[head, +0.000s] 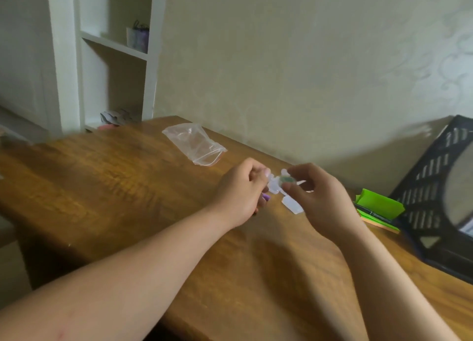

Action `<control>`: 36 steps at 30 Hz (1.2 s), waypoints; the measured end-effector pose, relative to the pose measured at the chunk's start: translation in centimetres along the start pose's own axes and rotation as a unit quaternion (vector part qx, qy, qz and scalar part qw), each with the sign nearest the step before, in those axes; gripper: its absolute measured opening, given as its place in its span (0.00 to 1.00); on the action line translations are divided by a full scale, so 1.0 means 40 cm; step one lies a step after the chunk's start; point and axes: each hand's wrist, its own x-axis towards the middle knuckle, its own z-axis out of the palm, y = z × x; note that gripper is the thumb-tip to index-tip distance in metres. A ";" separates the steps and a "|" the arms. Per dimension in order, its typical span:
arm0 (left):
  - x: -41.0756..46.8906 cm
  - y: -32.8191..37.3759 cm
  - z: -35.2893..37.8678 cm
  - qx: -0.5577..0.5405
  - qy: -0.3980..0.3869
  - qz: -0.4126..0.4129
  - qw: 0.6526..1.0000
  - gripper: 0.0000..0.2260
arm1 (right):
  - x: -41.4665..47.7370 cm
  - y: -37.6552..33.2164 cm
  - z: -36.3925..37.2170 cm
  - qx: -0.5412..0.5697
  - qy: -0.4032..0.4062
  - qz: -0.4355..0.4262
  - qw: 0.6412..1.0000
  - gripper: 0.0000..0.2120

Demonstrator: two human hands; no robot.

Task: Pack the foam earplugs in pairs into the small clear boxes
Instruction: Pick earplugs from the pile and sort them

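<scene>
Left hand (238, 189) and right hand (320, 194) pinch 1 clear box (275, 187) with curled fingers (290, 187).

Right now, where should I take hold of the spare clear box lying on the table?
Pinch the spare clear box across its long edges, coming down from the near-left side, I'd judge: it lies flat on the table, and the right hand, holding the open box, hangs over its far-right end.

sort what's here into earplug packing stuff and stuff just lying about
Job: clear box, green earplug inside it, purple earplug in left hand, spare clear box on table, zip bag.
Lying about: green pad, black crate, gift bag on shelf.
</scene>
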 end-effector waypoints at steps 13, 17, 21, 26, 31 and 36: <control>-0.035 0.030 0.249 0.080 -0.054 -0.009 0.995 0.06 | -0.082 0.376 -0.184 -0.023 0.153 0.193 0.969 0.14; -0.029 0.005 0.214 0.042 0.020 0.009 0.999 0.07 | -0.092 0.402 -0.168 -0.062 0.099 0.201 0.973 0.13; -0.027 0.008 0.181 0.033 0.071 0.008 0.997 0.08 | -0.091 0.410 -0.156 -0.105 0.060 0.196 0.973 0.11; -0.029 0.021 0.184 0.036 0.072 0.006 0.997 0.09 | -0.086 0.407 -0.151 -0.113 0.033 0.208 0.971 0.10; -0.016 0.026 0.171 -0.010 0.100 -0.018 0.995 0.08 | -0.089 0.401 -0.148 -0.110 0.040 0.211 0.970 0.15; -0.005 0.034 0.147 -0.085 0.142 -0.059 0.984 0.07 | -0.089 0.355 -0.141 -0.084 0.143 0.176 0.970 0.17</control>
